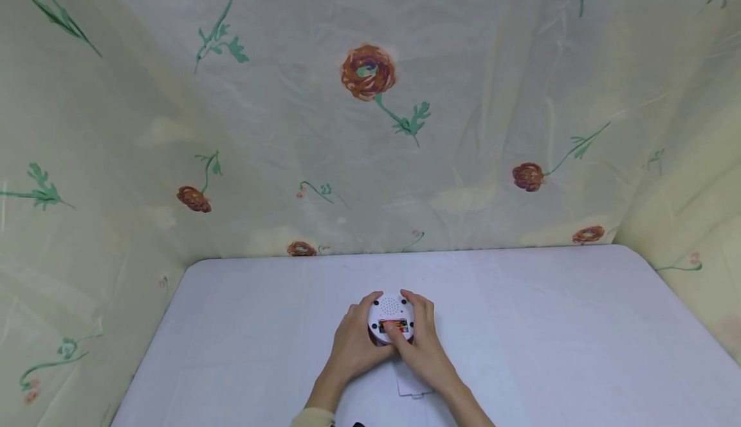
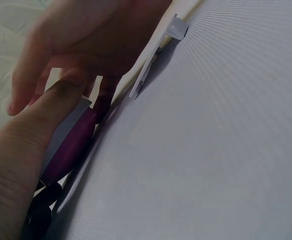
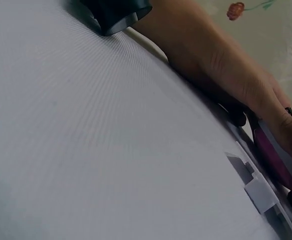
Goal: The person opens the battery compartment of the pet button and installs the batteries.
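Observation:
A round device (image 1: 390, 306) lies underside up between both hands, with a white base, speaker holes and small dark feet. Its side is purple, as the left wrist view shows the device (image 2: 71, 150) edge-on. Batteries (image 1: 399, 325) sit in its open compartment. The left hand (image 1: 354, 340) grips the left side, fingers curled round the rim. On the right side, the right hand (image 1: 425, 346) holds the device, its thumb (image 1: 396, 333) pressing at the batteries and hiding part of them. Just below the hands, a flat white cover (image 1: 412, 385) with a small tab lies on the table, partly hidden by the right hand.
A white cloth covers the table (image 1: 231, 337). Behind and to both sides hang pale curtains (image 1: 440, 176) with a flower print. A dark band (image 3: 121, 12) shows near the right wrist.

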`<act>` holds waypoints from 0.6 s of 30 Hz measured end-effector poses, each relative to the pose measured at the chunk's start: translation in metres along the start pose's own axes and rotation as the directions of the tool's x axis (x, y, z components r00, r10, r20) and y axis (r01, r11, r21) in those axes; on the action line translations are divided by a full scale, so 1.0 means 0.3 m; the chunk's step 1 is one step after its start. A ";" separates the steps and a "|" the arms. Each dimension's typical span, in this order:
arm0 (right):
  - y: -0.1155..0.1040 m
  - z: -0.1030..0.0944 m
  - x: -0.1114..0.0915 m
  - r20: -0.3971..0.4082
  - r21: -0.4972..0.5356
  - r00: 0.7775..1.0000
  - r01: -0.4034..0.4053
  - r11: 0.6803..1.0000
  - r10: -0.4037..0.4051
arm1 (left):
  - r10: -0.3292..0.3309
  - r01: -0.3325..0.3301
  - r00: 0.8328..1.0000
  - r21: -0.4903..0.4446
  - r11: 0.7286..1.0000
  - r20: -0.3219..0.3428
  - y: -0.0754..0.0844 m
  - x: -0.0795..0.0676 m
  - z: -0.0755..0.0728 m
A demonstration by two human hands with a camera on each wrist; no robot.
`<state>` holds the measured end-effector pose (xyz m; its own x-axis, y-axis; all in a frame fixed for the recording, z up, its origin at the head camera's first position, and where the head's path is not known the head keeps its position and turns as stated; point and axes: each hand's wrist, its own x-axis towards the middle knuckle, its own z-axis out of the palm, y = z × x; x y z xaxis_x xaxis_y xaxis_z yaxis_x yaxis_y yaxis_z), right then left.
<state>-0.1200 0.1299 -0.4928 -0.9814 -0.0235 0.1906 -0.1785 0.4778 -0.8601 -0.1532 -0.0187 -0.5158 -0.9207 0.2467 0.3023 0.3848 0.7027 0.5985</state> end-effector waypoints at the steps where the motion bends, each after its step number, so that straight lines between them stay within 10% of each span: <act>1: 0.001 0.001 0.001 -0.002 0.003 1.000 -0.013 1.000 0.013 | 0.001 -0.001 1.000 0.000 1.000 -0.003 0.000 -0.001 0.000; 18: 0.003 0.034 0.015 -0.052 -0.008 0.993 -0.108 0.994 0.107 | -0.009 0.009 1.000 0.001 1.000 0.018 0.005 -0.007 -0.002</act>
<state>-0.1253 0.1214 -0.4976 -0.9899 0.0733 0.1215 -0.0711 0.4846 -0.8718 -0.1505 -0.0184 -0.5151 -0.9253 0.2521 0.2832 0.3761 0.7054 0.6008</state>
